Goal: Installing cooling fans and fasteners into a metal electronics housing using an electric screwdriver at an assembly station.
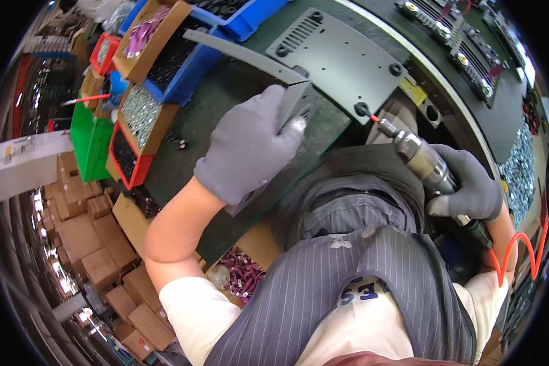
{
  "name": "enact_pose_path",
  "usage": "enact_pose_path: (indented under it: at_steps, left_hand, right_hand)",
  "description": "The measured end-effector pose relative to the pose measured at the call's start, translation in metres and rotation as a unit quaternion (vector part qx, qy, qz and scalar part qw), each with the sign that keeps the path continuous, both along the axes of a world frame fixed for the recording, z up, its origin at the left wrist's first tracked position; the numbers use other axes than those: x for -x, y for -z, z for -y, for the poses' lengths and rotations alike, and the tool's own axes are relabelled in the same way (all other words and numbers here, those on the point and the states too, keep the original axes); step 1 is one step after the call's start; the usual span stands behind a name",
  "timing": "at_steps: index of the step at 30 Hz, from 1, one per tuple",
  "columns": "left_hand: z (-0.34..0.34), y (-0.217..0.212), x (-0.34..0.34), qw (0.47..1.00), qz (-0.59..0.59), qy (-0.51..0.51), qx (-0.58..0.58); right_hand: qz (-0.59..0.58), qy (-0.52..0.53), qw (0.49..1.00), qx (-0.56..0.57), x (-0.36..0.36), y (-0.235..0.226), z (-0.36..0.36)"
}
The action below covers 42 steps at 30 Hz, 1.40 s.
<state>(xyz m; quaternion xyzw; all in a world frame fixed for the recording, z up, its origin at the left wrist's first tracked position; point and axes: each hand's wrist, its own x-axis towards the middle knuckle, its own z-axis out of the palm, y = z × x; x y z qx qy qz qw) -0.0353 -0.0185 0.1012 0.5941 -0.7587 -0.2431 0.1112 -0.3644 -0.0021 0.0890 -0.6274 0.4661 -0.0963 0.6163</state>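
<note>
- Head view, the only one: looking down on dark green counter (195, 125).
- In right grip (473, 183): power driver (421, 152), held firmly round its body, with orange coiled line (518, 238) at its back end.
- In left grip (247, 143): bent grey metal piece (296, 100), pinched near its corner. Can't tell if lifted or resting.
- Ahead of both hands: flat grey plate (341, 67), with black round feet (395, 69) at all four corners.
- At or just beside nearest foot (361, 109): red driver tip. Can't confirm contact.
- Done, as judged: all four feet placed. Can't tell how tight.
- Left, as judged: fastening at nearest foot, probably mid-step. Can't see any join between plate and bent piece.
- Off to left: blue bin (198, 72) and fastener box (160, 125), both well stocked.
</note>
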Motion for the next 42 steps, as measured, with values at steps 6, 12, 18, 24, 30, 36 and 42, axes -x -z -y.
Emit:
enact_pose_path:
  at_steps: [6, 12, 18, 24, 30, 36, 42]
  left_hand:
    - [-0.002, -0.003, -0.001, 1.0, -0.004, -0.005, 0.01]
    - [0.001, 0.0, 0.001, 1.0, -0.028, 0.001, -0.003]
    - [-0.003, 0.002, -0.002, 0.999, -0.02, 0.01, 0.035]
    - [0.0, 0.004, -0.003, 0.998, -0.055, -0.014, 0.004]
    - [-0.004, -0.013, -0.005, 0.971, -0.212, -0.057, -0.097]
    - [-0.063, 0.02, -0.067, 0.951, -0.206, -0.229, 0.036]
    - [-0.133, 0.064, -0.092, 0.94, -0.175, -0.292, -0.005]
  right_hand:
    - [-0.157, 0.127, 0.968, -0.146, 0.07, 0.019, 0.018]
    - [-0.069, 0.176, 0.962, -0.197, 0.107, 0.086, 0.04]
    - [0.016, 0.33, 0.928, -0.174, 0.078, 0.09, 0.048]
    - [0.235, 0.397, 0.809, -0.364, 0.086, 0.162, 0.012]
    - [0.305, 0.301, 0.811, -0.398, -0.03, 0.242, 0.021]
    - [0.36, 0.307, 0.784, -0.403, -0.067, 0.269, 0.03]
    - [0.408, 0.127, 0.745, -0.511, -0.073, 0.148, -0.006]
